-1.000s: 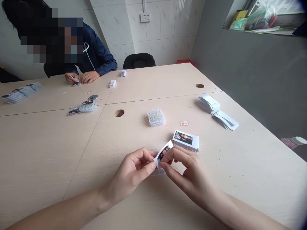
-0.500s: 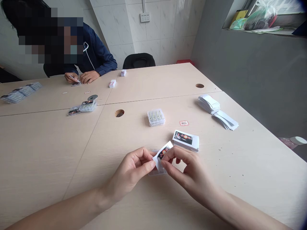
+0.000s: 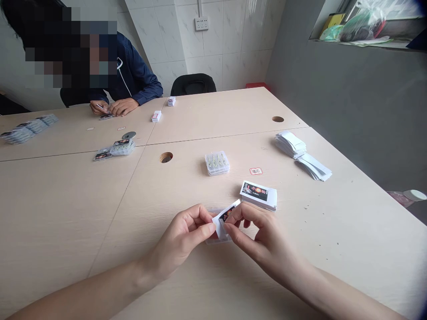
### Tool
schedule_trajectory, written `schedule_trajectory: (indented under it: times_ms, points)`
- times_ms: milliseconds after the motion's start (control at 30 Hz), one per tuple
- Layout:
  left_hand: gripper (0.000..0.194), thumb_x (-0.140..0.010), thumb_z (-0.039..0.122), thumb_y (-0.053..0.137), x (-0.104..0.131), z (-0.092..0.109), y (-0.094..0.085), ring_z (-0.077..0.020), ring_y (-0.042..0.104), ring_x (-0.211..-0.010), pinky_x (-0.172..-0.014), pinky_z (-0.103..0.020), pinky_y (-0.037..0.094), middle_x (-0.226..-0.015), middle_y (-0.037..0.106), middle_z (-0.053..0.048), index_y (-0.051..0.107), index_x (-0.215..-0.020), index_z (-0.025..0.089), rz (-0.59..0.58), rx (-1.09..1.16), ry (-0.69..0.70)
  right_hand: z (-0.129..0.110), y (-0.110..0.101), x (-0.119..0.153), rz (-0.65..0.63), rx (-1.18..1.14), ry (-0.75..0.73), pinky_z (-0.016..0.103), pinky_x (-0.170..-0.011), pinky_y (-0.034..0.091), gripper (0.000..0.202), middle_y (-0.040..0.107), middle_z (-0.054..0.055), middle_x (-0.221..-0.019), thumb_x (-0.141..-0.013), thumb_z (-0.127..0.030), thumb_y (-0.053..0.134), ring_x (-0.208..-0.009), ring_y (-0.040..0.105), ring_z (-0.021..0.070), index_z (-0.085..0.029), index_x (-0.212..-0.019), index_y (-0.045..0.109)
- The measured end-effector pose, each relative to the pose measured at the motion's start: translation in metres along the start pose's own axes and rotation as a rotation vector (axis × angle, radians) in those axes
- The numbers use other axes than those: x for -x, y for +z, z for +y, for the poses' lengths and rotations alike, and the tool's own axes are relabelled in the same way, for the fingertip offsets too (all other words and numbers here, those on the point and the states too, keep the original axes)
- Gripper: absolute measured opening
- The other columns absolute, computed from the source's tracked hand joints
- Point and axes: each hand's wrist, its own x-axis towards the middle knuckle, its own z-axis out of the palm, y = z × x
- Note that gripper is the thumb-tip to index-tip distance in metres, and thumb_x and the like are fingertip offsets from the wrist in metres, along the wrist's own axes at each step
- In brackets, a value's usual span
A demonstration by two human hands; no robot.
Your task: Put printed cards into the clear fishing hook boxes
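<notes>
A white sticker sheet with a dark printed label is bent between my two hands. My left hand pinches its left edge between thumb and fingers. On the other side, my right hand has thumb and index finger closed at the printed label's edge. Under the sheet lies a clear plastic box, mostly hidden by the hands. Just beyond my right hand sits a stack of the same label sheets. Farther off are stacked clear boxes with small shiny items inside.
White paper strips lie in piles at the right. A small red-bordered sticker rests on the table. Cable holes pierce the top. Across the table a person's hands work near labelled boxes and a box pile.
The sheet's printed part has tilted and curled slightly more between my fingers. Both my hands stay almost where they were.
</notes>
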Motion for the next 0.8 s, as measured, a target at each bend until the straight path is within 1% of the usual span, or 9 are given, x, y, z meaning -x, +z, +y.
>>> schedule_trajectory:
  times_ms: [100,433,800]
  points:
    - [0.018,-0.091,0.022,0.055,0.0016,0.0001,0.0002,-0.0113,0.046,-0.071,-0.071,-0.025,0.036,-0.071,0.053,0.004,0.052,-0.074,0.018,0.022,-0.012,-0.015,0.0002,0.0002,0.0005,-0.007,-0.001,0.019,0.026,-0.063,0.042,0.013,0.065,-0.004,-0.074,-0.083,-0.011,0.055,-0.067,0.054,0.0116,-0.021,-0.075,0.057]
    - [0.017,-0.089,0.025,0.056,0.0007,0.0009,0.0011,-0.0128,0.043,-0.069,-0.067,-0.026,0.033,-0.068,0.050,0.003,0.051,-0.073,0.019,0.036,0.002,-0.044,0.0020,0.0001,-0.0003,-0.029,-0.014,0.046,0.025,-0.061,0.043,0.012,0.063,-0.001,-0.073,-0.085,-0.013,0.054,-0.066,0.053,0.0121,-0.020,-0.077,0.059]
    - [0.018,-0.088,0.025,0.055,0.0001,-0.0008,0.0003,-0.0123,0.041,-0.066,-0.067,-0.026,0.033,-0.066,0.049,0.004,0.050,-0.072,0.019,0.039,0.042,-0.054,0.0030,-0.0004,-0.0011,-0.045,-0.037,0.071,0.025,-0.057,0.040,0.012,0.061,-0.002,-0.071,-0.087,-0.017,0.054,-0.064,0.051,0.0115,-0.020,-0.077,0.060]
